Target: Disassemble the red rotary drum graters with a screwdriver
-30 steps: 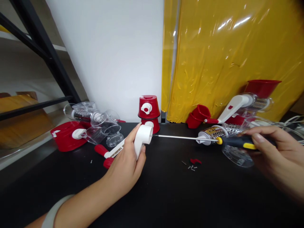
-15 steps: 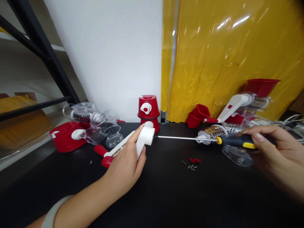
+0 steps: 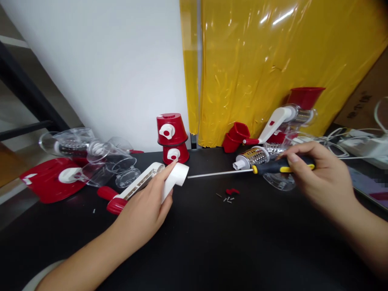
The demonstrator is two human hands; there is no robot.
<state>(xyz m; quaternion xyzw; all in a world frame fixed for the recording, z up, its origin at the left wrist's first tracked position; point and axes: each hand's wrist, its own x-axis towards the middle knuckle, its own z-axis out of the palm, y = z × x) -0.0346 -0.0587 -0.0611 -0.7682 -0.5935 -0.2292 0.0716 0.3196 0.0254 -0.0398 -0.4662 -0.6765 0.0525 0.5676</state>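
My left hand (image 3: 145, 202) is closed around a white plastic crank handle (image 3: 178, 174) whose round end faces right. Beside it lies another white crank arm (image 3: 141, 181) with its hollow side showing; two red knobs (image 3: 117, 205) stick out at the lower left, and the fingers hide which arm each belongs to. Gripped in my right hand (image 3: 318, 173) is a screwdriver (image 3: 221, 173) with a black and yellow handle. Its long shaft points left, with the tip close to the crank's round end; I cannot tell whether they touch.
Several small screws (image 3: 228, 199) and a red plastic piece (image 3: 233, 191) lie on the black table (image 3: 206, 242). Two stacked red bases (image 3: 171, 133) stand at the back. Clear grater parts (image 3: 104, 161) and a red base (image 3: 48, 182) are left; an assembled rotary grater (image 3: 279, 121) and metal drum (image 3: 254, 157) are right.
The view has swung right, so everything sits further left in it. The screwdriver now slants slightly, its handle higher than its tip. Both hands keep their holds.
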